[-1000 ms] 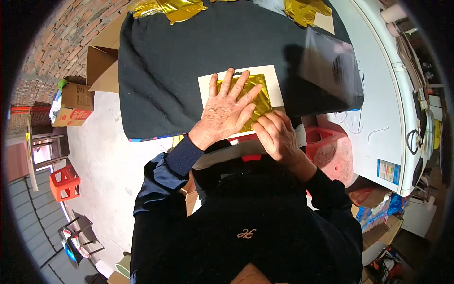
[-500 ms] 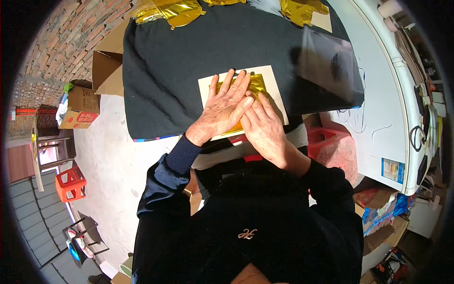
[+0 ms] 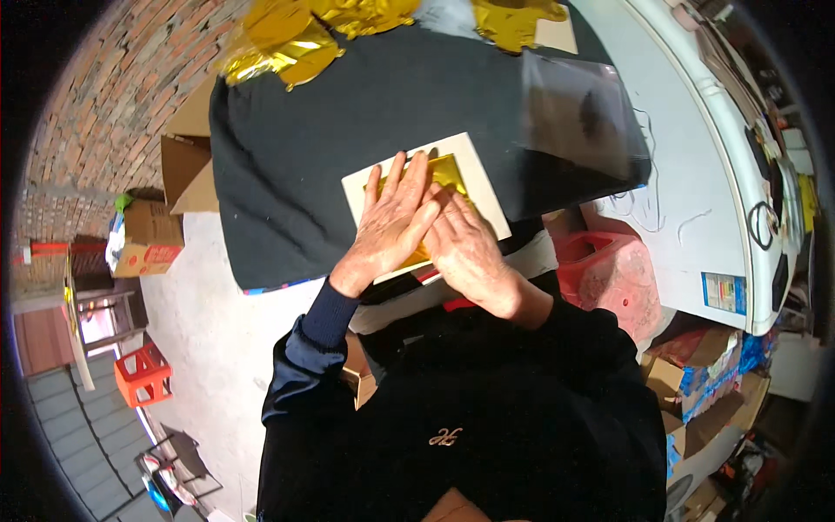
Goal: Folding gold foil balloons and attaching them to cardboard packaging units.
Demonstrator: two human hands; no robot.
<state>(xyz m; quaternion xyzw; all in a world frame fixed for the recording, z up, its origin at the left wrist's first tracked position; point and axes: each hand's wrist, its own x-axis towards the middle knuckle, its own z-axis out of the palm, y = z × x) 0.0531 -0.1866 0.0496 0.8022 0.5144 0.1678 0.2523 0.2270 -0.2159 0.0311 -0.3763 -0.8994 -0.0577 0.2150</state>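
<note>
Under both palms lies a folded gold foil sheet (image 3: 446, 170) on a cream-coloured card (image 3: 481, 191), at the near edge of the table's black cloth (image 3: 304, 174). My left hand (image 3: 389, 222) rests flat across the foil's left side, fingers stretched out and pointing away from me. Against its thumb, my right hand (image 3: 470, 257) lies flat over the foil's right part, fingers extended. Much of the foil is hidden beneath the hands. Neither hand grips anything.
Several gold foil pieces (image 3: 287, 48) lie along the table's far edge. A clear plastic sheet (image 3: 570, 113) is at the right of the cloth. A red stool (image 3: 609, 278) stands right of the table, beside a white appliance (image 3: 696, 217). Cardboard boxes (image 3: 187, 165) stand at left.
The whole view has shifted and tilted a little, so table, card and hands appear farther left and slightly lower. Both hands stay flat on the foil.
</note>
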